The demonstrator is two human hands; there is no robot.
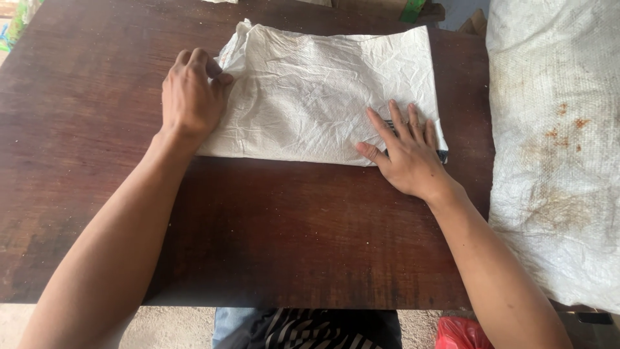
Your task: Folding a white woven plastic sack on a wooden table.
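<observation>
A folded white woven sack point(323, 90) lies flat on the dark wooden table point(271, 232), crumpled and roughly rectangular. My left hand point(190, 97) rests on its left edge with the fingers curled, the thumb pinching the fabric near the top left corner. My right hand point(407, 152) lies flat on the sack's lower right corner, fingers spread and pressing down. A dark printed strip shows under the right fingers.
A large stained white sack point(555, 148) covers the table's right side and hangs over the edge. A green object point(412, 10) sits at the far edge. Below the near edge are striped clothing point(310, 329) and a red bag point(462, 333).
</observation>
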